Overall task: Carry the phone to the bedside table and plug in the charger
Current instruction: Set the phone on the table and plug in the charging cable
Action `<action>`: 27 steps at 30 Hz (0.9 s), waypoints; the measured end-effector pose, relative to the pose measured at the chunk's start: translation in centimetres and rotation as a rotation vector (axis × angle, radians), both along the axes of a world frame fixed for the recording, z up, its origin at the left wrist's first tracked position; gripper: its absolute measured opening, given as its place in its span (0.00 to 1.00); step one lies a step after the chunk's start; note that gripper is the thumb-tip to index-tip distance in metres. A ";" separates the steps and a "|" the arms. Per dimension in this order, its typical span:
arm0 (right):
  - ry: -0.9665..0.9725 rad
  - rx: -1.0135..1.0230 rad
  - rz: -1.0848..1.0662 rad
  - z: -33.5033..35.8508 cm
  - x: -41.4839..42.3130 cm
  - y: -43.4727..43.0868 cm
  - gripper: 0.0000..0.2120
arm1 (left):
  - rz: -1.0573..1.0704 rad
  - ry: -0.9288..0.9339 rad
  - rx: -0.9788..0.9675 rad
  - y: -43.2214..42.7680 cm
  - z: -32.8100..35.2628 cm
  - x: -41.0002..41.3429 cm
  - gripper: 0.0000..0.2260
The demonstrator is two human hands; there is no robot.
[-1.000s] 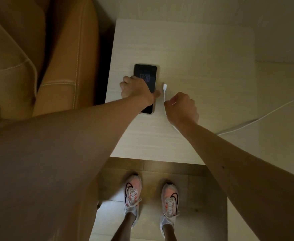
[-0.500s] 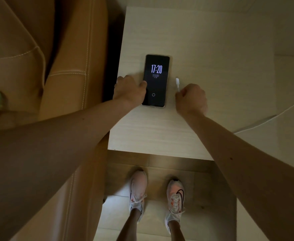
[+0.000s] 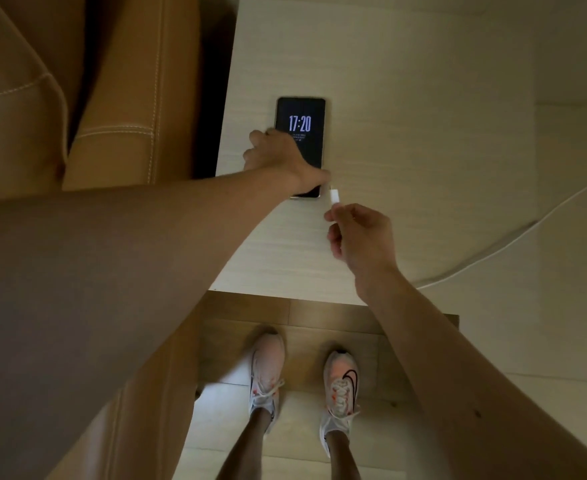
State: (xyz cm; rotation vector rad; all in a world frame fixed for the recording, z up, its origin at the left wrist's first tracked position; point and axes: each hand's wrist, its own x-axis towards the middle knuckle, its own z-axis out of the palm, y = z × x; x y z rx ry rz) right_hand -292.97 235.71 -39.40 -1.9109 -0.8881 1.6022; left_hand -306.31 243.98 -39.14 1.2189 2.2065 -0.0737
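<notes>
The slim black glass phone lies flat on the pale wood bedside table, long axis pointing away from the person, near end toward them. The left hand clamps its lower part, while the right hand, nearer that end, pinches the white charger plug just beside the phone's near right corner.

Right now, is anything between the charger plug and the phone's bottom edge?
Nothing separate lies between them. The charger plug, pinched in the right hand, sits just right of the phone; the left hand covers the phone's lower part, near the bottom edge.
</notes>
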 end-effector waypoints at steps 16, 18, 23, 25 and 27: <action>-0.315 0.380 0.106 0.3 -3.1 -0.2 0.14 | 0.187 -0.427 -0.101 2.3 3.7 0.2 0.27; -0.326 0.365 0.107 0.3 -3.2 -0.2 0.14 | 0.191 -0.427 -0.094 2.2 3.5 0.2 0.24; -0.339 0.338 0.120 0.4 -3.4 -0.2 0.14 | 0.181 -0.414 -0.084 2.0 3.3 0.3 0.23; -0.349 0.334 0.131 0.4 -3.5 -0.2 0.14 | 0.185 -0.416 -0.082 2.0 3.2 0.4 0.26; -0.360 0.334 0.148 0.4 -3.7 -0.2 0.15 | 0.199 -0.424 -0.078 2.0 3.1 0.5 0.28</action>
